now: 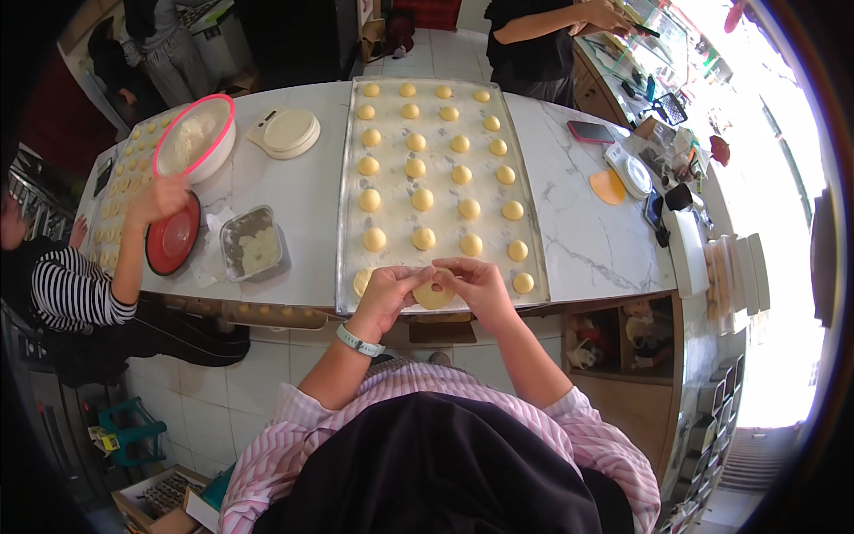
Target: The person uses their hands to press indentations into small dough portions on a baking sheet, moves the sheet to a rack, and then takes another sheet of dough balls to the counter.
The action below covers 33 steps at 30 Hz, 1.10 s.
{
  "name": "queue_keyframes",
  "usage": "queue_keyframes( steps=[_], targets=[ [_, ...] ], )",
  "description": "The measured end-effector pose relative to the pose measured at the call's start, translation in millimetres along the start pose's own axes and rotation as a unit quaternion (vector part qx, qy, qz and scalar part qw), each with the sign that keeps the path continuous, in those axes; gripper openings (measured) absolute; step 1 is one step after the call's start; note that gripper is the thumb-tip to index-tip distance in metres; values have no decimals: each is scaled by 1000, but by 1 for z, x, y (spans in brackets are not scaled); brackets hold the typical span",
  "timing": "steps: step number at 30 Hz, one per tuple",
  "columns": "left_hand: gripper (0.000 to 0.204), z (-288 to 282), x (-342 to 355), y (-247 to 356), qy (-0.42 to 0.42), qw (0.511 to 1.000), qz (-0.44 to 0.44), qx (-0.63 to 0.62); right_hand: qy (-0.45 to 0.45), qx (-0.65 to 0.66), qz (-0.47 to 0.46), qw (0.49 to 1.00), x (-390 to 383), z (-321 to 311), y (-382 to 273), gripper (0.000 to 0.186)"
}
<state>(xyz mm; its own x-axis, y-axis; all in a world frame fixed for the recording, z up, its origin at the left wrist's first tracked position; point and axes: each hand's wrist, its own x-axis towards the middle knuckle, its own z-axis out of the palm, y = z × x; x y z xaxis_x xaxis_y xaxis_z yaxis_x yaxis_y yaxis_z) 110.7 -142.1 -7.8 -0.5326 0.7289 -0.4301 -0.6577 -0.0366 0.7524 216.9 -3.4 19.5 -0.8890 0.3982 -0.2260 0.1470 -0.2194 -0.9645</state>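
Note:
Over the near end of the baking tray (pixel 394 182), I hold a ring of pale yellow dough (pixel 432 298) with a hole near its top. My left hand (pixel 386 294) pinches its left side, and my right hand (pixel 480 289) pinches its right side, with the fingertips almost meeting at the hole. Rows of smooth dough balls (pixel 422 238) sit spaced out on the tray. Beside my left hand lies another dough piece (pixel 362 281), partly covered by that hand. One more ball (pixel 523 283) rests right of my right hand.
Left on the marble table (pixel 307 191) are a plastic tub of white flour or dough (pixel 258 249), a cream scale (pixel 285 132), a pink-rimmed bowl (pixel 194 138) and a red lid (pixel 173 233). A co-worker's hand (pixel 160 200) moves there. A phone (pixel 591 132) and white scale (pixel 628 171) lie right.

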Motion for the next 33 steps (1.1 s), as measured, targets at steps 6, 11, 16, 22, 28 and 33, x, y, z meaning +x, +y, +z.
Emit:
queue_keyframes(
  steps=[6, 11, 16, 22, 28, 33],
  targets=[
    [32, -4, -1, 4, -19, 1000, -16, -10, 20, -54, 12, 998, 2, 0, -6, 33],
    [32, -5, -1, 1, -12, 1000, -16, -3, -53, 51, 21, 997, 5, -1, 8, 39],
    [32, -6, -6, 3, 20, 999, 3, 30, -85, 32, 125, 988, 17, -5, 12, 40],
    [33, -23, -5, -3, 70, 994, 84, 13, -65, 26, 118, 991, 28, -6, 16, 38],
    [33, -32, -6, -11, 38, 998, 41, 4, -116, -142, -7, 983, 21, 12, 13, 36],
    [30, -27, -9, -1, 8, 997, 25, -72, -26, -116, -8, 993, 19, 16, 6, 34]
  ],
)
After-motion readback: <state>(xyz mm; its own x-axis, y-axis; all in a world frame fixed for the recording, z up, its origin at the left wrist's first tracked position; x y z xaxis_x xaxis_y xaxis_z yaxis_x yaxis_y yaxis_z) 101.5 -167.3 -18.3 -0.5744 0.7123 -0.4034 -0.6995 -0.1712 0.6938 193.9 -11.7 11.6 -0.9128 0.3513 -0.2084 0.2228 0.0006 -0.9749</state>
